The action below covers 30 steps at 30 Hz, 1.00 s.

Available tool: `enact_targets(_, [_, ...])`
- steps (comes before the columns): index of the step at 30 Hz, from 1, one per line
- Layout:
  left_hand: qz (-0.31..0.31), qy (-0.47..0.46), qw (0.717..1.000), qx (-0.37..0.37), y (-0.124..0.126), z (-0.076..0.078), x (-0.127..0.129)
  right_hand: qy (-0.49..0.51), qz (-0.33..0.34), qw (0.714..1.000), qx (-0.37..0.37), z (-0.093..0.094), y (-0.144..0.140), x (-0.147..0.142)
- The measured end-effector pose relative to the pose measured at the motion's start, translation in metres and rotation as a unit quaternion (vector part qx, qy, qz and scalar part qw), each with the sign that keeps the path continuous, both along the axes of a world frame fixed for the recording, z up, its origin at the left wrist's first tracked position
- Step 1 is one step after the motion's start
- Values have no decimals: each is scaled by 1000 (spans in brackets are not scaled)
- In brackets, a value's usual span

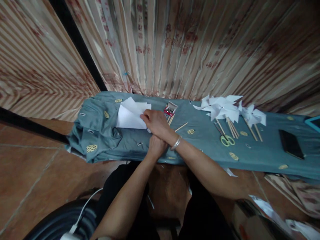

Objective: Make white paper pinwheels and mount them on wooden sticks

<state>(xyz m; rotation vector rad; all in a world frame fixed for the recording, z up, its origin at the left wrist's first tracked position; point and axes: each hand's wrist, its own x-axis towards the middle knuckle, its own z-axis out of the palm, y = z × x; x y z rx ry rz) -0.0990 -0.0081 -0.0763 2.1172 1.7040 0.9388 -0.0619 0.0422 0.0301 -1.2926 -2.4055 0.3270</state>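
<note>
My right hand (157,122), with a silver bracelet on the wrist, is closed at the right edge of a stack of white paper sheets (131,116). Its fingertips pinch the top sheet, whose far corner stands up a little. Just below, my left hand (157,146) is crossed by the right wrist, and its fingers are hidden. Behind my right hand lies a small open red-and-white box (170,108) of small metal pieces. Thin wooden sticks (181,127) stick out beside my right hand.
White paper pinwheels (222,107) on wooden sticks lie to the right, with green-handled scissors (227,140) beside them. Farther right are a black phone (291,144) and a blue-edged object (313,123). The narrow surface has a grey-green cloth (135,151), bunched at left. A curtain (160,50) hangs behind.
</note>
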Motion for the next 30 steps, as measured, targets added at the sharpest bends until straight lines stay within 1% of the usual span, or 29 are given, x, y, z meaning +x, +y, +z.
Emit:
enact_targets(2, [7,20,1000,-9,-1,6,3,117,-25,993,-7,1,-4,20])
enact_targets(3, [7,31,999,-10,-2,9,5,185,-34,982,-13,0,-6,31])
enact_targets(6, [6,67,998,-3,-6,17,6,359,-63,930,-33,-4,-17,71])
enact_targets(8, [11,86,996,-5,-8,21,4,412,-104,905,-26,-4,-26,101])
enact_targets(10, [21,95,995,-14,-7,22,3,426,-154,892,13,-4,-35,132])
enact_targets(13, [34,101,994,-25,-5,23,1,412,-204,885,70,-7,-46,173])
enact_targets(14, [37,102,994,-27,-5,23,1,393,-213,890,85,-9,-50,185])
enact_targets(16, [44,105,993,-31,-4,23,1,326,-226,907,142,-14,-57,204])
enact_targets(18, [48,113,992,-35,-5,23,1,230,-193,933,197,-20,-65,218])
enact_targets(20, [46,120,991,-34,-6,23,-1,141,-143,954,222,-26,-72,228])
enact_targets(23, [37,116,992,-17,-8,21,-5,69,-104,970,211,-40,-83,233])
enact_targets(26, [15,102,994,36,-10,21,-4,36,-72,984,158,-58,-90,231])
enact_targets(28, [-22,94,992,77,-12,23,2,19,-53,991,118,-69,-94,229])
enact_targets(30, [-79,92,988,95,-16,25,12,10,-47,995,93,-77,-96,226])
